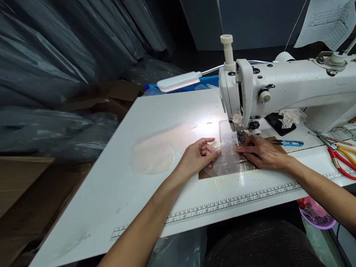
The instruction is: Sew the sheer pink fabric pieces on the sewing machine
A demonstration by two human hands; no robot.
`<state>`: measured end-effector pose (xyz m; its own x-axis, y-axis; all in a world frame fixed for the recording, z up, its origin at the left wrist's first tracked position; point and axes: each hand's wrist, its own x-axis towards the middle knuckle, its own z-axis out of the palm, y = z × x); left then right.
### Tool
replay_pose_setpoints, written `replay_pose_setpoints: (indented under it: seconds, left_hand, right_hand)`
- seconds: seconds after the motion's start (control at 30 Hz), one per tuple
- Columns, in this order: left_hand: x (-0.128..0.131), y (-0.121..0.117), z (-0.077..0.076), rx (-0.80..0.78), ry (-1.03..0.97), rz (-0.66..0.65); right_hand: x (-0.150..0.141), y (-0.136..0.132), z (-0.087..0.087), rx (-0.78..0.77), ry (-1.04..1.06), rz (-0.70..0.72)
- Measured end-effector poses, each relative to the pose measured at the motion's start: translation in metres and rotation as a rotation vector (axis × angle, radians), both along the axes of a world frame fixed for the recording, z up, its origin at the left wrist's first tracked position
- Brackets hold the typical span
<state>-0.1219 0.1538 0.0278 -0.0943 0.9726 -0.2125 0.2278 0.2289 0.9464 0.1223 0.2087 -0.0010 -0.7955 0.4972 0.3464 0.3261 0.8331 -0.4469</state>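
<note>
A thin translucent sheet [229, 160] lies in front of the sewing machine's needle and presser foot [239, 136], partly over a brown board [204, 174]. My left hand [200, 152] is at the sheet's left edge. Its thumb and curled fingers come together there while the index finger reaches out; what lies between them is hard to make out. Close to the presser foot, my right hand [258, 152] pinches at the sheet's right side, its fingertips partly hiding the spot. The white sewing machine [289, 81] stands behind both hands.
Blue thread snips [289, 143] lie right of my right hand, near a black phone [279, 124] with lace [292, 118] on it. Red-handled pliers [340, 163] are farther right. A lamp [179, 81] lights the white table [111, 193]. Pale fabric [152, 155] lies left.
</note>
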Motion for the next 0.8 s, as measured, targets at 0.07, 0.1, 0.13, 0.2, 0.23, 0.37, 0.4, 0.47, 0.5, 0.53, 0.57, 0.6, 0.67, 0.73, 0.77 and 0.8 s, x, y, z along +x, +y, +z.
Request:
replay_pose_setpoints:
  seconds: [0.07, 0.1, 0.13, 0.2, 0.23, 0.37, 0.4, 0.47, 0.5, 0.53, 0.57, 0.6, 0.67, 0.73, 0.77, 0.8]
  left_hand:
    - [0.0, 0.0, -0.002, 0.003, 0.017, 0.002]
    - [0.0, 0.0, -0.002, 0.004, 0.024, 0.0]
    - [-0.001, 0.0, -0.003, 0.006, 0.028, -0.002]
    - [-0.001, 0.0, -0.003, 0.008, 0.034, -0.007]
    - [-0.002, 0.0, -0.003, 0.008, 0.036, -0.008]
    - [-0.004, 0.0, -0.006, 0.005, 0.05, -0.015]
    - [-0.005, 0.001, -0.007, 0.007, 0.053, -0.017]
    - [-0.006, 0.001, -0.01, 0.012, 0.058, -0.025]
    - [-0.007, 0.001, -0.011, 0.015, 0.061, -0.029]
    - [-0.008, 0.001, -0.012, 0.017, 0.065, -0.034]
    - [-0.009, 0.001, -0.013, 0.02, 0.071, -0.042]
    - [-0.009, 0.001, -0.013, 0.027, 0.085, -0.054]
    - [-0.011, 0.0, -0.013, 0.103, 0.164, -0.06]
    - [-0.011, -0.001, -0.012, 0.316, 0.351, -0.034]
    - [-0.011, -0.001, -0.011, 0.466, 0.481, -0.033]
    - [-0.01, -0.001, -0.01, 0.628, 0.622, -0.06]
  right_hand:
    - [-0.001, 0.001, -0.001, 0.008, -0.008, -0.003]
    - [-0.001, 0.001, -0.001, 0.01, -0.009, -0.003]
    - [-0.001, 0.001, -0.001, 0.011, -0.01, -0.003]
    - [-0.001, 0.0, 0.0, 0.007, -0.017, -0.009]
    - [0.0, -0.001, 0.001, 0.003, -0.021, -0.014]
    - [0.003, -0.007, 0.01, -0.02, -0.04, 0.018]
    - [0.003, -0.009, 0.012, -0.023, -0.052, 0.039]
    - [0.005, -0.012, 0.015, -0.015, -0.091, 0.077]
    - [0.005, -0.013, 0.016, -0.003, -0.111, 0.086]
    - [0.005, -0.014, 0.017, 0.011, -0.127, 0.089]
    - [0.005, -0.014, 0.017, 0.024, -0.138, 0.087]
    - [0.005, -0.014, 0.016, 0.035, -0.141, 0.084]
    - [0.004, -0.015, 0.015, 0.047, -0.134, 0.078]
    - [0.004, -0.015, 0.015, 0.05, -0.122, 0.074]
    - [0.004, -0.015, 0.015, 0.053, -0.12, 0.07]
    - [0.004, -0.015, 0.015, 0.056, -0.122, 0.065]
